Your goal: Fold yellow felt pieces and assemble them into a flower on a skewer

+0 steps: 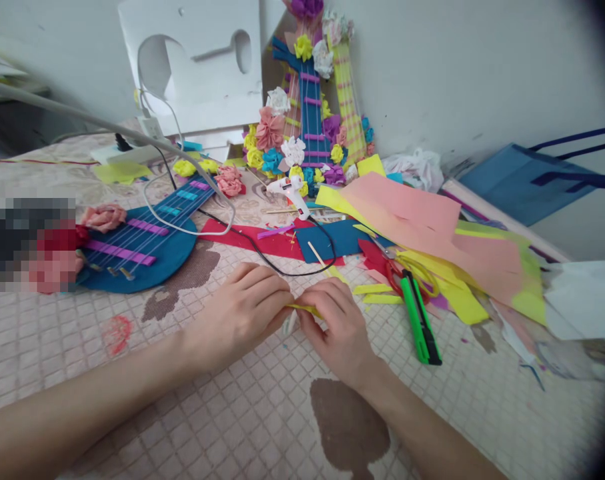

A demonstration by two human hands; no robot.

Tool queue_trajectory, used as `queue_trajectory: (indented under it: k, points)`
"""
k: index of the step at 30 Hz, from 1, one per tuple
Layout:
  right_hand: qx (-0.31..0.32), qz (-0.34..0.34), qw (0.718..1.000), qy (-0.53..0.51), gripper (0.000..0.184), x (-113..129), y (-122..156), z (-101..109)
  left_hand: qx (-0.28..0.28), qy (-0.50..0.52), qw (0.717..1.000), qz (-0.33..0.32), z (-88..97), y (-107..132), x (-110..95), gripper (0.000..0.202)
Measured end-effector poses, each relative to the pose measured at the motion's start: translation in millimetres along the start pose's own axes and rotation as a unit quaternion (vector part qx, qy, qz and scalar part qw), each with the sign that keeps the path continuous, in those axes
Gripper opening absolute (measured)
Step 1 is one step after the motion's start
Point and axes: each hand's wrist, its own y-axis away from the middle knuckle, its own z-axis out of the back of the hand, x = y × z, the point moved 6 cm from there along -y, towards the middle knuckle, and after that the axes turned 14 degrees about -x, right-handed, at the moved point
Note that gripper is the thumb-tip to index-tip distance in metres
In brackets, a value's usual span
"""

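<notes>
Between my two hands a narrow yellow strip (pixel 307 309) is pinched, its ends hidden by my fingers. My left hand (pixel 247 310) grips its left end, with fingers bent over it. The other end is in the closed fingers of my right hand (pixel 336 327). Just beyond them lie a red piece (pixel 252 241) and a blue piece (pixel 332 240) of felt-like sheet. Right of my right hand rest several cut yellow strips (pixel 382 299), red-handled scissors (pixel 395 273) and a green box cutter (pixel 419 319).
A blue guitar-shaped craft (pixel 147 253) with purple bars lies at left. The white glue gun (pixel 289 193) stands behind my hands, its black cord (pixel 262 257) looping across the table. Pink sheets (pixel 407 207) are piled at right. Flower-covered guitar crafts (pixel 309 113) lean against the wall.
</notes>
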Motion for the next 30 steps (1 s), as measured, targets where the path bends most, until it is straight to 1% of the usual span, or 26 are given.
queue_trajectory:
  k: [6, 9, 13, 16, 18, 20, 22, 24, 26, 28, 30]
  points:
    - [-0.009, 0.001, 1.000, -0.016, 0.011, 0, 1, 1, -0.016, 0.006, 1.000, -0.008, 2.3, -2, 0, 0.015]
    - [-0.018, 0.011, 1.000, -0.012, 0.012, 2, 0, 2, -0.014, 0.006, 1.000, -0.008, 3.0, -2, 0, 0.015]
    - [-0.019, 0.013, 1.000, -0.009, 0.013, 2, 0, 2, -0.013, 0.008, 1.000, -0.001, 2.8, -2, 0, 0.014]
    - [-0.025, 0.005, 1.000, -0.019, 0.020, 2, 0, 3, -0.019, 0.028, 0.999, 0.021, 1.8, -1, 2, 0.012]
    - [-0.043, -0.004, 0.998, -0.037, 0.027, 2, 1, 8, -0.034, 0.058, 0.996, 0.065, 2.7, -1, 7, 0.011]
    - [-0.074, -0.011, 0.996, -0.051, 0.029, 4, 1, 14, -0.047, 0.098, 0.983, 0.144, 3.5, -1, 15, 0.011]
    - [-0.088, -0.018, 0.995, -0.050, 0.025, 5, 3, 18, -0.040, 0.139, 0.960, 0.238, 2.0, 0, 25, 0.011]
    - [-0.067, -0.024, 0.997, -0.042, 0.022, 6, 4, 16, -0.024, 0.164, 0.935, 0.312, -0.3, 2, 32, 0.011]
    - [-0.028, -0.034, 0.998, -0.035, 0.024, 6, 6, 11, -0.019, 0.174, 0.920, 0.351, -1.4, 4, 36, 0.012]
    - [0.000, -0.040, 0.999, -0.028, 0.023, 6, 6, 5, -0.022, 0.175, 0.914, 0.365, -1.9, 5, 39, 0.012]
    - [0.013, -0.041, 0.999, -0.023, 0.017, 5, 7, 3, -0.024, 0.173, 0.912, 0.372, -2.4, 7, 41, 0.012]
